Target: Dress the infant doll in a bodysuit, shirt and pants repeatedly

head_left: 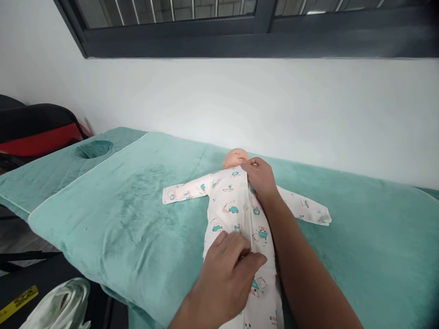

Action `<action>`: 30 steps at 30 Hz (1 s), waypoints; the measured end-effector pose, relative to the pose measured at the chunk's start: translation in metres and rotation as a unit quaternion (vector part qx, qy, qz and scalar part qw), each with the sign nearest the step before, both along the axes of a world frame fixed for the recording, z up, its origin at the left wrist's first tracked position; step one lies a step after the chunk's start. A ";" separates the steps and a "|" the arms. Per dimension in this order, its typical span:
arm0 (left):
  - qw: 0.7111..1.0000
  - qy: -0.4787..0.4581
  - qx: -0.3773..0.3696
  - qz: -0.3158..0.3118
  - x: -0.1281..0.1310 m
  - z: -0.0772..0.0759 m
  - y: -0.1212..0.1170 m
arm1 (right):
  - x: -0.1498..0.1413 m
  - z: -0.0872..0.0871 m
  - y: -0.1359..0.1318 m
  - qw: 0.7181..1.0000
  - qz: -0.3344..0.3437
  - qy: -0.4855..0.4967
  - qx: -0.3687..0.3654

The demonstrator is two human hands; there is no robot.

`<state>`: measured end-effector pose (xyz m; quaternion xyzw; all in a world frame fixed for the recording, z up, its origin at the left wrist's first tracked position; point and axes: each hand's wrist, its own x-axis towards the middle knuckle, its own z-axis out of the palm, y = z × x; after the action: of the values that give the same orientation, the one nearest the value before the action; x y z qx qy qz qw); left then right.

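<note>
Baby doll lies on its back on teal bed cover, printed top over torso w/ sleeves spread (arms inside? can't tell); R hand pinches top's neck edge, L hand curled at lower front, fingertips partly hidden so can't tell if gripping. Approx. status: top's laid over & front edges look lapped; mid-front button shows, fastened or not unclear; neck & lower front prob. left to sort.

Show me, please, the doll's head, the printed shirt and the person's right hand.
Doll's head (234,158): head camera view, on its middle.
Printed shirt (227,199): head camera view, on its front.
Right hand (262,179): head camera view, on its back.
</note>
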<state>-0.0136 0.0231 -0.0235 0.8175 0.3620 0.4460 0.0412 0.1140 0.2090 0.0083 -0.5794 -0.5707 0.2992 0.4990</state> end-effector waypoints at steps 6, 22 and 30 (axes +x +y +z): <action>1.000 0.016 -0.017 -0.011 0.001 -0.001 -0.002 | -0.001 0.001 -0.006 0.998 -0.049 -0.047 0.009; 0.911 -0.236 -0.331 0.070 -0.029 0.050 0.127 | 0.017 0.024 -0.037 0.946 0.038 -0.315 -0.070; 0.937 -0.063 -0.342 0.030 -0.008 0.045 0.187 | -0.002 0.023 -0.034 0.910 0.016 -0.399 -0.111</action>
<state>-0.0221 0.2104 0.0219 0.7132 0.5136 0.3470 0.3274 0.1117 0.1752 0.0311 -0.6928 -0.6948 0.1121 0.1572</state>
